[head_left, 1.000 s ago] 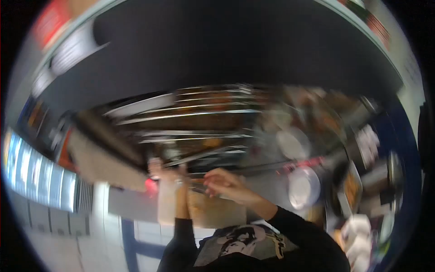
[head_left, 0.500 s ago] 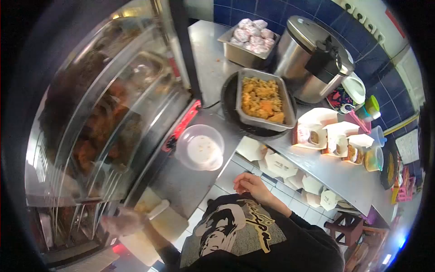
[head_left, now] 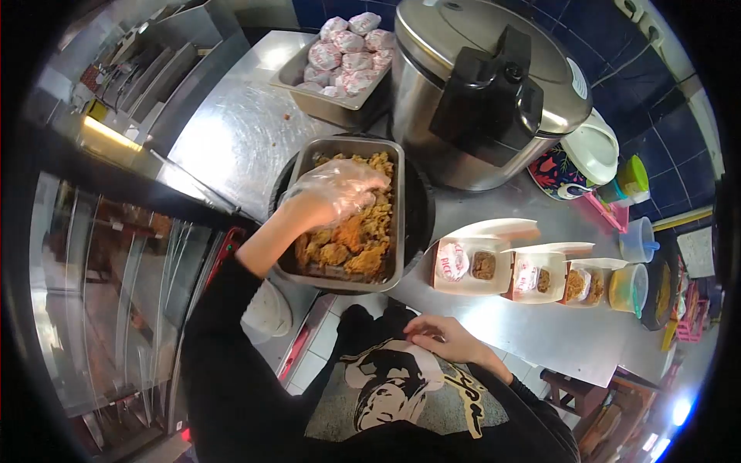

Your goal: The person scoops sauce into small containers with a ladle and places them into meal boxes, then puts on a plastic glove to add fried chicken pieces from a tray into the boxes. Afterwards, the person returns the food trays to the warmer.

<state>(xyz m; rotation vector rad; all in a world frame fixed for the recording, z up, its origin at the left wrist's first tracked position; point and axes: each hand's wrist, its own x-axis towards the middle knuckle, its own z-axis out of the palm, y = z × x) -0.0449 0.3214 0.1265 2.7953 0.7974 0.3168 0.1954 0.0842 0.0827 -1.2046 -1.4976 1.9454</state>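
My left hand [head_left: 336, 190], in a clear plastic glove, is down in a metal tray [head_left: 398, 231] of golden-brown fried crumbs and pieces [head_left: 351, 245]. Its fingers are curled into the crumbs near the tray's right side, and the fingertips are partly hidden. The tray rests on a round black pan [head_left: 417, 224]. Bare and loosely closed, my right hand [head_left: 448, 338] hangs in front of my printed shirt with nothing seen in it. To the tray's right stand open paper boxes [head_left: 472, 287], with a wrapped rice bundle [head_left: 452, 262] and brown food in the nearest.
Behind the tray are a metal pan of paper-wrapped bundles [head_left: 351, 58] and a large steel rice cooker [head_left: 440, 147]. Plastic tubs [head_left: 629, 289] stand beyond the boxes on the steel counter [head_left: 494, 328]. A glass display cabinet [head_left: 108, 285] is at my left, near a white bowl [head_left: 270, 309].
My left hand has gone from the cabinet side at lower left into the tray of fried crumbs. The view has turned and come closer to the counter. My right hand stays by my shirt.
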